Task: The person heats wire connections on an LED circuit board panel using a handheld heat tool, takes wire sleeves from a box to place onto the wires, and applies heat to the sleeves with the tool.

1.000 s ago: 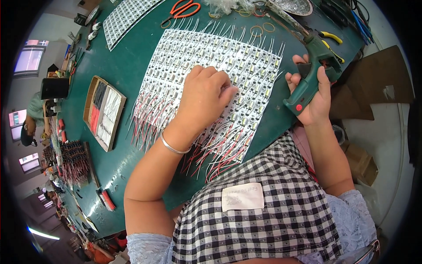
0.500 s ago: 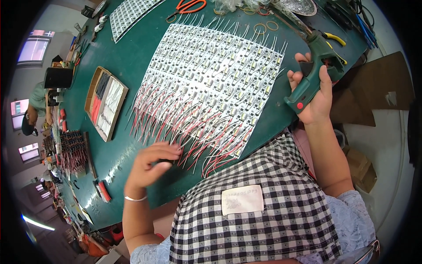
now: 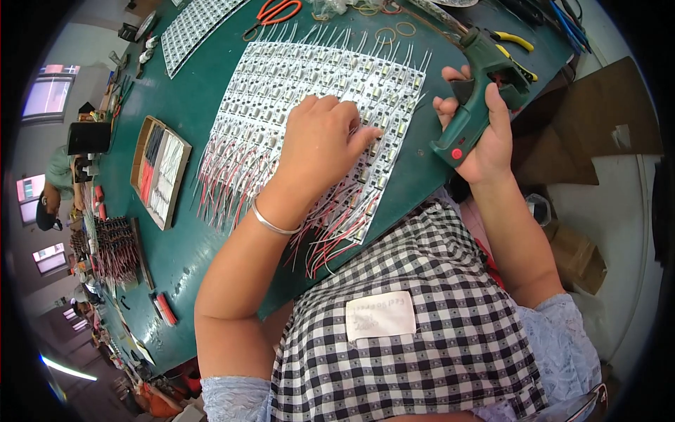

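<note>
A white panel of small circuit boards [image 3: 246, 81] lies on the green table, with bare white wires along its far edge and red and white wires hanging over its near edge. My left hand [image 3: 320, 141] is over the middle of the panel, back upward. Its fingers bend downward with their tips out of sight, and its thumb stands apart from them. In my right hand [image 3: 489, 144], palm up, is a green pistol-grip soldering gun [image 3: 464, 123] with a red button at its base. Its long metal front points to the far left, beyond the panel's right corner.
A shallow box of sorted black, red and white wires [image 3: 186, 151] sits left of the panel. Orange-handled scissors [image 3: 278, 10], a second panel [image 3: 197, 32] and rubber bands [image 3: 405, 29] lie at the back. Yellow-handled pliers [image 3: 515, 40] are right. Another person [image 3: 60, 176] sits far left.
My left hand has moved from the wires at the near edge up and right, over the panel's middle. My right hand still holds the soldering gun. The whole view has shifted slightly.
</note>
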`<state>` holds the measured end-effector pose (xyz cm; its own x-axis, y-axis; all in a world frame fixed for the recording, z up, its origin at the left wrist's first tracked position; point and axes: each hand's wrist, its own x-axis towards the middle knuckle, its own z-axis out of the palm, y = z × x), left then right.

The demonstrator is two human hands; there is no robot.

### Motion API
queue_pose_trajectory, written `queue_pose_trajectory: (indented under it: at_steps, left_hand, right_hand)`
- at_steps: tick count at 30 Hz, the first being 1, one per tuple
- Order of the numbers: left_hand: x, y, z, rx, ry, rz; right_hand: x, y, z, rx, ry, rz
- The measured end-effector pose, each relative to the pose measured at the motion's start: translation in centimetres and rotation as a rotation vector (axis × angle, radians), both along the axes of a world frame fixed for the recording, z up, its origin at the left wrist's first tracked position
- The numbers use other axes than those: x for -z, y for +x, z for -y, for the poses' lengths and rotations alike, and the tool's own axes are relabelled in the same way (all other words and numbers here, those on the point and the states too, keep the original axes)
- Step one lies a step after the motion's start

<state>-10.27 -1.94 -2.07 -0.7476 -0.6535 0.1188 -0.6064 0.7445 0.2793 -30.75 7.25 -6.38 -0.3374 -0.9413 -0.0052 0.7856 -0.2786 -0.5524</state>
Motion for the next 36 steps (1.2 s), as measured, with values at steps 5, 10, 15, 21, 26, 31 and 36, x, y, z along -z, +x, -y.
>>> queue_pose_trajectory:
  at_steps: [5, 10, 15, 21, 26, 31, 36]
  left_hand:
    - [0.5, 3.1, -1.7, 0.087, 0.313, -0.267]
    - [-0.4, 9.6, -6.3, 0.242, 0.256, -0.094]
    - [-4.6, 16.3, -7.2, 0.14, 0.675, -0.111]
    - [-5.9, 6.9, -4.8, -0.098, 0.176, -0.232]
    - [-2.0, -0.4, -2.5, 0.008, -0.004, -0.042]
    - [-0.7, -2.6, -2.9, 0.035, -0.073, 0.017]
    - [0.9, -2.0, -3.1, 0.187, -0.004, -0.183]
  right_hand:
    - [0.4, -0.4, 0.2, -0.009, -0.002, -0.001]
    - [0.1, -0.3, 0.3, -0.027, -0.014, 0.006]
    - [0.0, -0.4, 0.3, -0.027, 0.005, -0.017]
    - [-0.2, -0.2, 0.2, -0.027, 0.007, -0.021]
    - [-0.4, 0.0, 0.0, -0.015, 0.03, -0.057]
    - [-0.3, -0.1, 0.1, 0.001, 0.04, -0.024]
    - [-0.5, 0.1, 0.4, -0.01, 0.04, -0.061]
